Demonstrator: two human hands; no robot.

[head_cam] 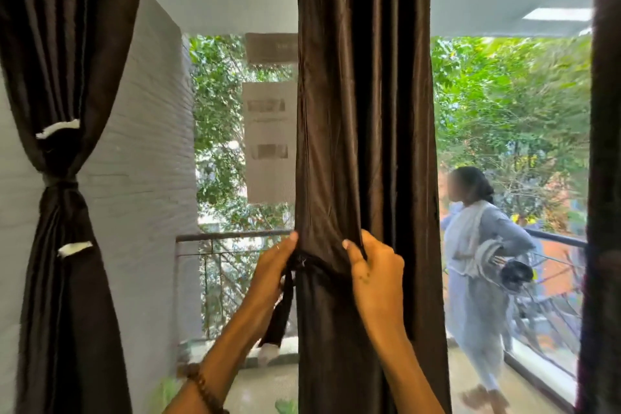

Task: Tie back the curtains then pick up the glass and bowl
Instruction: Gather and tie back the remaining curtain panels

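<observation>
Brown satin middle curtain (363,131) is gathered at the centre of the window, bunched in where both hands meet it. Its right-side folds are clutched by the right hand (376,274), fingers curled into the cloth. At its left edge a dark tie-back strip (285,299) is pinched by the left hand (274,267). Beside it, the left curtain (60,111) is already tied.

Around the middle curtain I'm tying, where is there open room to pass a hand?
Open gaps lie either side of the middle curtain: left, toward the tied left curtain; right, toward the dark curtain edge. At the tie band it is crowded: left hand and right hand grip there.
</observation>
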